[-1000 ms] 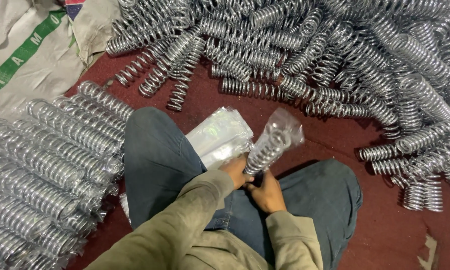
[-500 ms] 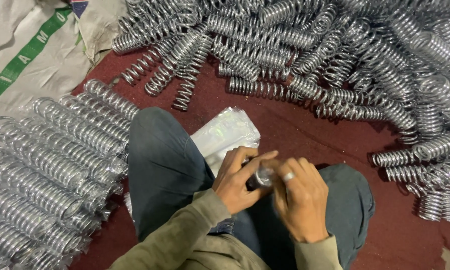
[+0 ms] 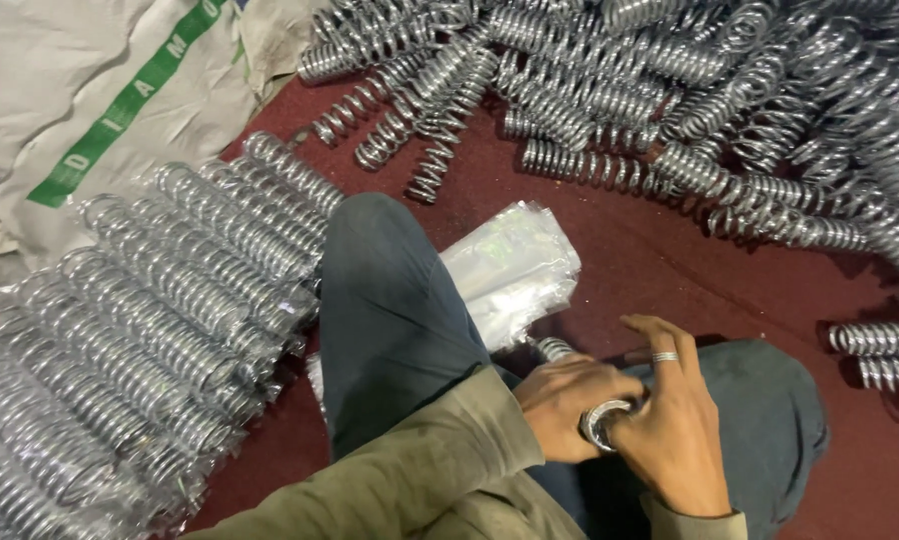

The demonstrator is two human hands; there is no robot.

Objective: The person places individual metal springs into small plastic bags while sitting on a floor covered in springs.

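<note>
Both my hands meet over my lap on one chrome coil spring (image 3: 600, 424). My left hand (image 3: 567, 403) wraps around its body, while my right hand (image 3: 676, 432), with a ring on one finger, covers its near end. Only the spring's round end shows between the hands, plus a few coils (image 3: 555, 348) past my left hand. Whether it sits in a clear sleeve I cannot tell. A stack of clear plastic sleeves (image 3: 511, 268) lies on the floor just beyond my hands, beside my left knee (image 3: 385, 290).
Rows of springs wrapped in clear plastic (image 3: 150, 330) lie at my left. A large heap of loose chrome springs (image 3: 690, 110) spreads across the top and right. A white sack with a green stripe (image 3: 80, 110) lies at the top left. The floor is dark red (image 3: 660, 260).
The spring stood upright in a clear sleeve a second ago. It has come down into my lap and my right hand has closed over its end.
</note>
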